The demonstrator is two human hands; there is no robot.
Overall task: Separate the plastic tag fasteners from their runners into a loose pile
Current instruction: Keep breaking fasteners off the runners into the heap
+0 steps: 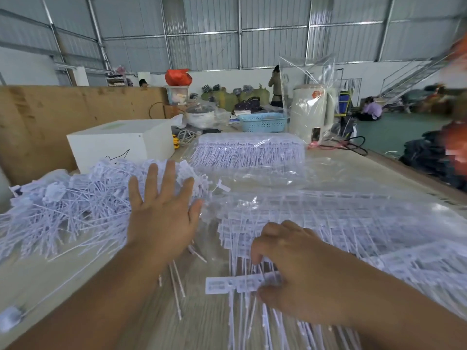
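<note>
Left hand (161, 210) is lying spread on the loose pile (75, 210); right hand (285, 269) is gripping a fastener strip (235, 285), risking scattering loose pieces off the bench (202, 324)

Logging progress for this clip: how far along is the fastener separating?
Done: a big loose pile lies at left, the open left hand over its edge. In hand: the right hand grips a strip of fasteners. Left: bagged, unseparated fasteners beside it, plus another bagged stack behind.

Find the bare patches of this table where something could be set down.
Bare wood shows between the forearms, near the front edge of the table, holding only a few stray fasteners. The loose pile crowds the left; bagged fastener strips cover the right.
</note>
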